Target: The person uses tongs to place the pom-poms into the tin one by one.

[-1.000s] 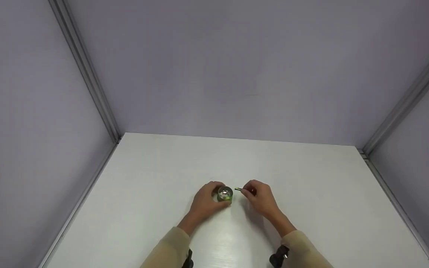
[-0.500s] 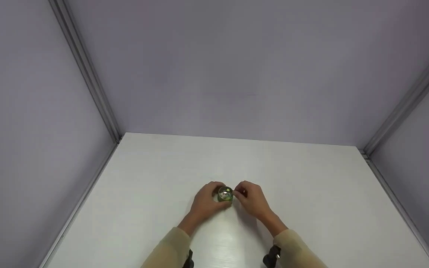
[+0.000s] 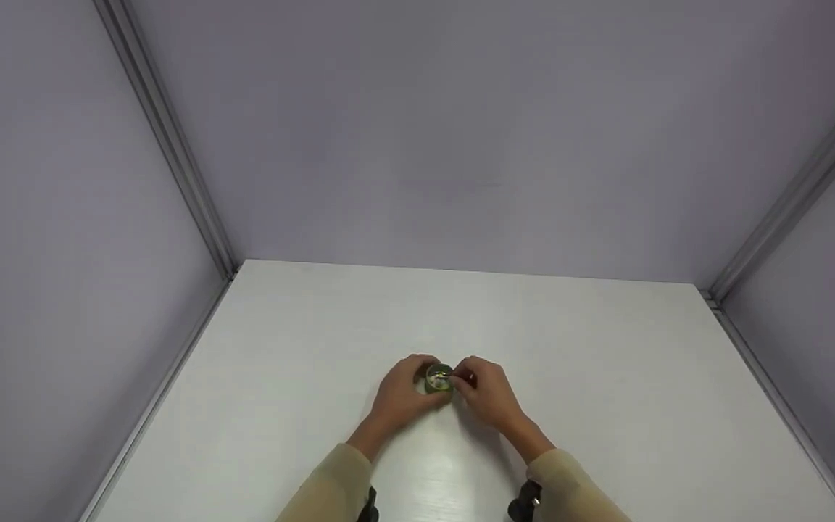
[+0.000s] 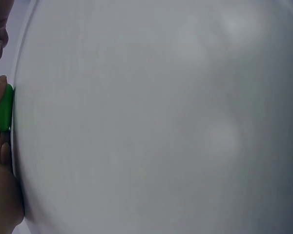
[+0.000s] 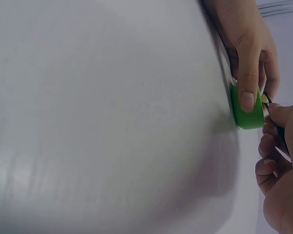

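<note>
One small green cup (image 3: 438, 380) stands on the white table (image 3: 606, 377), toward its 6 o'clock edge, with bare tabletop all round. The left hand (image 3: 403, 395) grips it from 9 o'clock; the right hand (image 3: 486, 395), at 3 o'clock, pinches one thin stick (image 3: 454, 375) over its rim.

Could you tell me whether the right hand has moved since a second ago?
Yes. The right hand has shifted left across the table, closing onto the green container that the left hand grips.
</note>
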